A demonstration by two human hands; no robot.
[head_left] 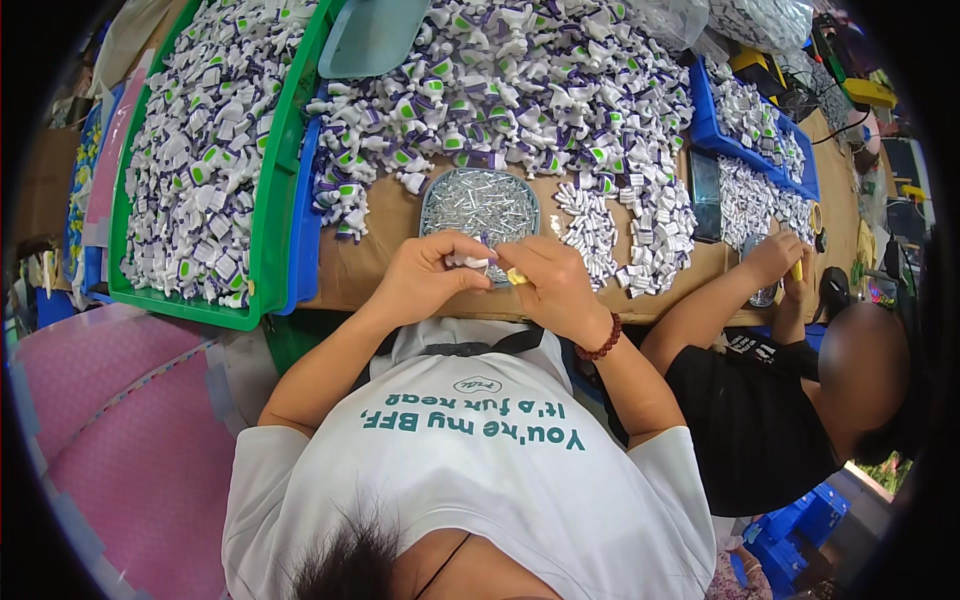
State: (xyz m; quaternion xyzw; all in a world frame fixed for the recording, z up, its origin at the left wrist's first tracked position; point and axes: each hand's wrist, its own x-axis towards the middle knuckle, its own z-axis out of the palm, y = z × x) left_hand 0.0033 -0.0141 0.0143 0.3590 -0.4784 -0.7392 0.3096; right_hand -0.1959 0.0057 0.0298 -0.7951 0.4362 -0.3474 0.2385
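My left hand [430,274] pinches a small white plastic part [467,261] between thumb and fingers. Close against it, my right hand [556,284] is closed round a small yellow piece [517,276]; the fingers hide its kind. Both hands meet at the near edge of a shallow grey dish [538,205]. Many loose silver metal pins or screws [476,205] fill that dish. Right of the dish lie small white parts [588,225] and a row of white-and-purple parts [655,230]. A large heap of white, purple and green plastic parts [500,85] spreads beyond it.
A green crate [262,215] full of similar parts stands at left, a blue bin [303,245] beside it. A grey-blue tray [372,38] rests at the back. To the right are a phone-like dark slab [705,195], a blue bin [703,110] and a co-worker's hands [775,258].
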